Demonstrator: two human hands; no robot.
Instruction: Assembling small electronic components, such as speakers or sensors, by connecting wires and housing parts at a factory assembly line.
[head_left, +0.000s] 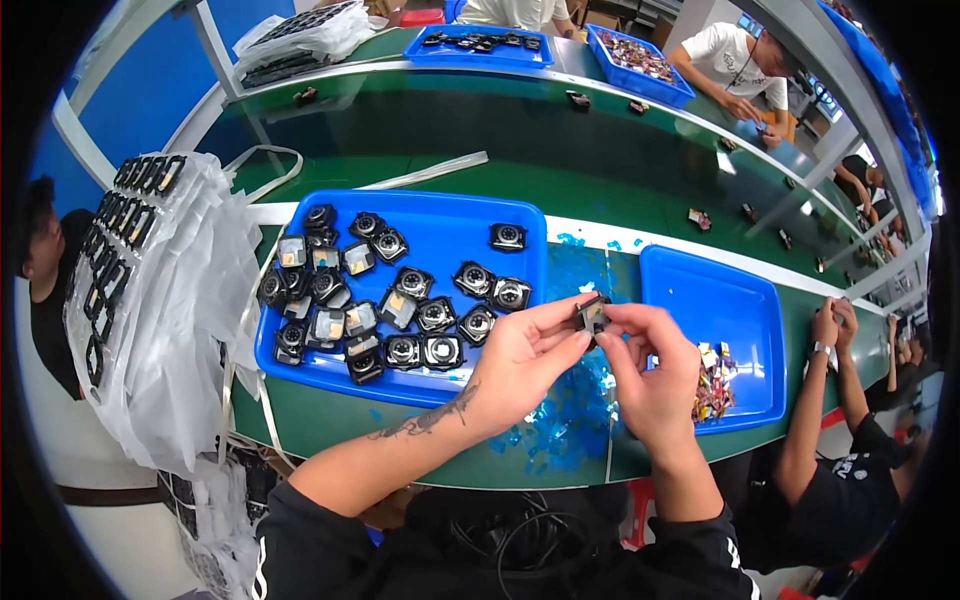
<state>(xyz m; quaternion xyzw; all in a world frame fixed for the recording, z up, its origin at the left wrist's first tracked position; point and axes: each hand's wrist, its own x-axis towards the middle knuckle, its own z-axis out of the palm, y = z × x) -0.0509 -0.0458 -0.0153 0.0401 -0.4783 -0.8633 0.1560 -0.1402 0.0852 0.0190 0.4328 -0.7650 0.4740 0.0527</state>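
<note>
Between my two hands, over the table, is a small black smartwatch case (592, 314) with a greyish square face. My left hand (525, 365) pinches it from the left with thumb and fingers. My right hand (655, 375) has its thumb and index finger closed at its right side; the exact contact is partly hidden. Left of them a blue tray (455, 222) contains several loose black watch cases (435, 315), some with round backs up, others showing a square opening. To the right, a second blue tray (705, 290) holds a pile of small coloured parts (715, 385).
Bits of blue film (550, 435) litter the green table between the trays. Plastic-wrapped stacks of black frames (150, 300) stand at the left. A conveyor belt (400, 120) carrying small parts runs beyond a white rail. Co-workers sit across and at the right, one forearm (805, 420) near the right tray.
</note>
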